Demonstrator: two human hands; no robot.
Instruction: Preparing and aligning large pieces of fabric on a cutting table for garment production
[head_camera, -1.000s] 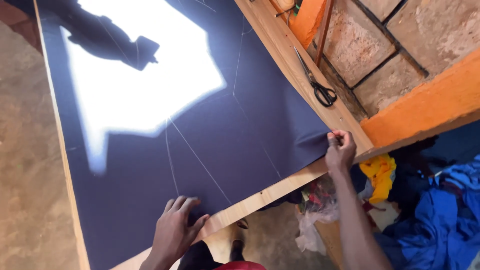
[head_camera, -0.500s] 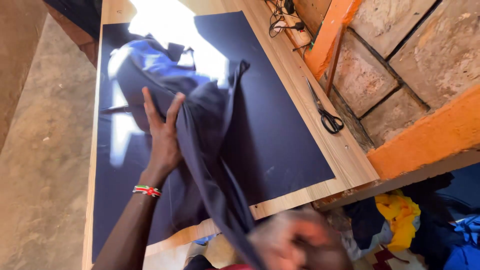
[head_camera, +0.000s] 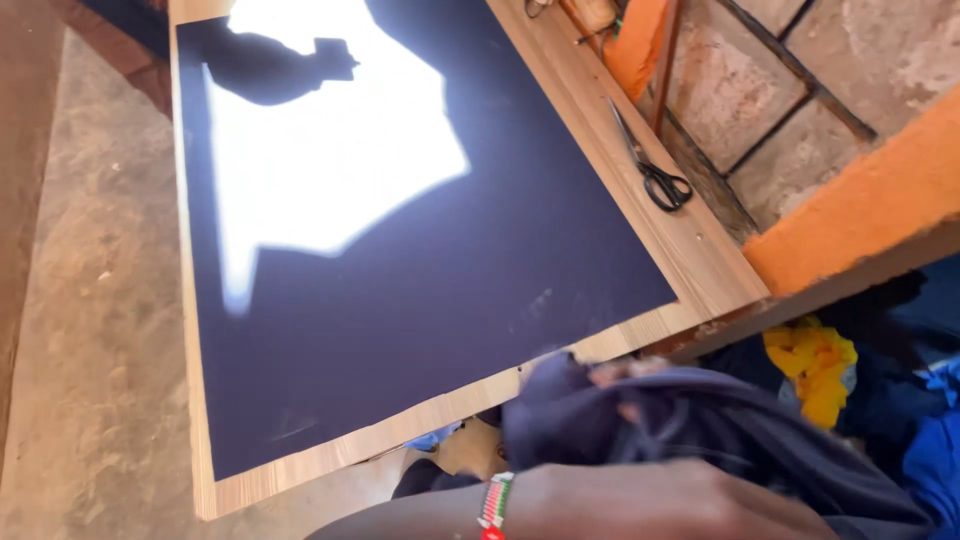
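A bundle of navy cloth (head_camera: 700, 430) is gathered low in front of me, off the near edge of the wooden table (head_camera: 700, 265). My left hand (head_camera: 660, 500), with a beaded bracelet at the wrist, presses against the underside of the bundle and holds it. Blurred fingers of my right hand (head_camera: 615, 373) poke out of the top of the bundle, gripping the cloth. The table's dark sheet top (head_camera: 450, 290) lies bare, with a bright patch of sunlight on it.
Black-handled scissors (head_camera: 663, 185) lie on the table's far wooden strip beside a brick wall with an orange beam (head_camera: 870, 200). Yellow cloth (head_camera: 815, 365) and blue cloth (head_camera: 935, 450) are piled at the right. A concrete floor (head_camera: 90, 350) runs along the left.
The navy cloth was spread flat on the table, then lifted and swept off by both hands. It is now bunched in front of me and the table top is uncovered.
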